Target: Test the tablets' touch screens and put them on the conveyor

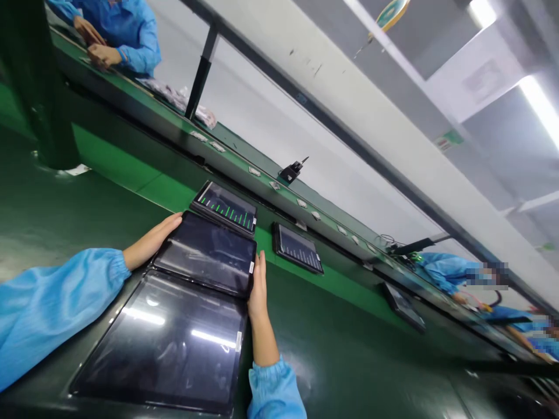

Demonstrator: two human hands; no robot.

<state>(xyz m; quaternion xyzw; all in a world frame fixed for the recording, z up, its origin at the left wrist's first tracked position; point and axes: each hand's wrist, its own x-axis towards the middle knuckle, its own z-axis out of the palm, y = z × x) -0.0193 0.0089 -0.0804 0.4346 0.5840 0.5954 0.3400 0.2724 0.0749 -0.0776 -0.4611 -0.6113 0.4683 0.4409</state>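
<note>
My left hand [152,240] rests along the left edge of a dark, glossy flat screen panel [207,250], its fingers near the far corner. On the opposite edge lies my right hand [258,288], fingers upright against the side, so the panel sits between both hands. A small white label marks its right border. Closer to me, a larger-looking dark screen panel [170,343] reflects the ceiling lights and meets the held one. Just beyond is another screen panel [227,206] with a row of green bars. The undersides of the panels are hidden.
Further right on the green bench [332,343] lie a panel with pale bars [298,248] and another dark panel [402,307]. A raised conveyor line [262,177] carries several small pale parts and a black device [292,171]. Co-workers in blue sleeves [142,38] work across it.
</note>
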